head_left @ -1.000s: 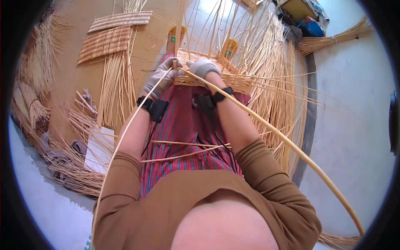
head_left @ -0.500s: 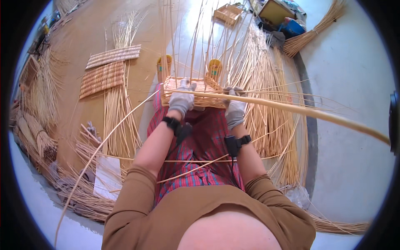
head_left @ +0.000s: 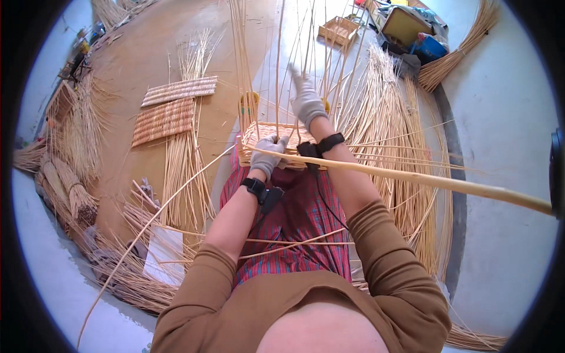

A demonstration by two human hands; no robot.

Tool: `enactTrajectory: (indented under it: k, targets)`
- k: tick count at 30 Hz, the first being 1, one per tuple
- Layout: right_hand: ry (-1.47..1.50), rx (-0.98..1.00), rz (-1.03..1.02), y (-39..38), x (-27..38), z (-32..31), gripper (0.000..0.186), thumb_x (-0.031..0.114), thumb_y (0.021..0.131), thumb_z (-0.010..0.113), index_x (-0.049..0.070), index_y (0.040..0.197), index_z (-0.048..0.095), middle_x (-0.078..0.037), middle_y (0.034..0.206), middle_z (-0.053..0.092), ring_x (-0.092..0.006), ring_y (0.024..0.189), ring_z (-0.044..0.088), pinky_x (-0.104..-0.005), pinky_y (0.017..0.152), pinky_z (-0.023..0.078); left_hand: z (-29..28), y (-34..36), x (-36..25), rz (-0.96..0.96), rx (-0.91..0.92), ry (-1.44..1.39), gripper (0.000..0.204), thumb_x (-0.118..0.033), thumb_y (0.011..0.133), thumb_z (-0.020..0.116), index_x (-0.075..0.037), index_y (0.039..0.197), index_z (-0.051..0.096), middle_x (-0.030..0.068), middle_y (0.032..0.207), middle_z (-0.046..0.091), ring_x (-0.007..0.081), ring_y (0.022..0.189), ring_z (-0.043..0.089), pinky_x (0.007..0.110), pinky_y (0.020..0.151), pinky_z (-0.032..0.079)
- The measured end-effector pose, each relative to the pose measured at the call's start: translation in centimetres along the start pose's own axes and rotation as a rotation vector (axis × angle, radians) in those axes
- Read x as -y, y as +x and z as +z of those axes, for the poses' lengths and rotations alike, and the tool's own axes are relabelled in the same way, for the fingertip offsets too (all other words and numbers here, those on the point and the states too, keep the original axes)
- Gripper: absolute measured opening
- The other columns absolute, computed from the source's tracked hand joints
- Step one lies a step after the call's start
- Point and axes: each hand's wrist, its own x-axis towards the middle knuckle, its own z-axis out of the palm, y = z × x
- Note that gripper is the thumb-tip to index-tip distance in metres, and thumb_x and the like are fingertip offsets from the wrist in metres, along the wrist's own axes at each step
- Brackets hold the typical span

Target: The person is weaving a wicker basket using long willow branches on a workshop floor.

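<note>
My gloved left hand [head_left: 268, 152] grips the near wall of a rectangular woven basket [head_left: 252, 134] on my striped red cloth-covered lap. A thick pale rod [head_left: 412, 177] runs from the basket's front out to the right. My gloved right hand [head_left: 307, 100] is raised above the basket with fingers stretched out, among long upright stakes [head_left: 278, 53]; any contact with them is unclear. A thinner rod [head_left: 135, 241] curves down to the lower left. Behind the basket are two yellow objects [head_left: 248, 103], partly hidden.
Woven panels [head_left: 162, 120] lie on cane bundles at left; a large bundle [head_left: 388, 117] lies right. More bundles [head_left: 67, 188] line the left edge. A small wooden tray [head_left: 335, 32], clutter with a blue container [head_left: 431, 48] and a tied bundle [head_left: 459, 50] are at the back.
My right hand has left the basket's right end and risen among the stakes. My left hand stays on the basket. The thick rod has swung from diagonal to nearer horizontal since a second ago.
</note>
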Motion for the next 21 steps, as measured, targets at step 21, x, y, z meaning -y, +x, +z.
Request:
enactTrajectory:
  k: [21]
  targets:
    - [-0.826,-0.25,0.107,-7.8,-10.2,-10.8,0.045,0.03,0.097,0.068,0.011,0.137,0.059,-0.021,0.101,0.074,-0.037,0.097,0.073,-0.0457,0.084,0.055,8.9,-0.2,-4.6,0.377,0.229,0.853,0.053,-0.05,0.102,0.056,-0.005,0.126,0.07,0.0212,0.113,0.075,0.0363,0.1,0.073,0.044,0.092,0.055]
